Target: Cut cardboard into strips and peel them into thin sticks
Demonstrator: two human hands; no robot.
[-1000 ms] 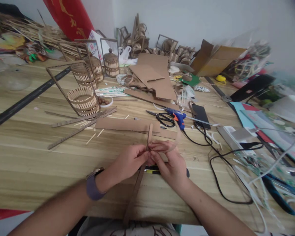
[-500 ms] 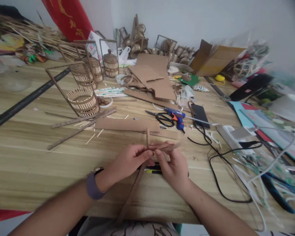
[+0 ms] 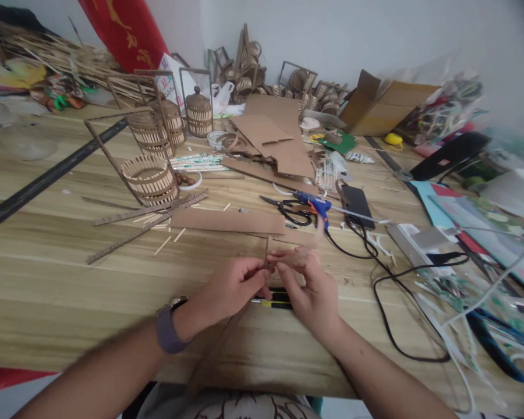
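Pinching narrow brown strip (image 3: 226,334) with left hand (image 3: 231,286) above table (image 3: 91,308), trailing it toward lap; curling right hand (image 3: 313,288) close beside, cannot tell whether gripping it

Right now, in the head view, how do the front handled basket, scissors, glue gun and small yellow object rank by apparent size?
1. Front handled basket, clearly largest.
2. Scissors and glue gun: too alike to rank.
3. Small yellow object, smallest, though it lies farther back.
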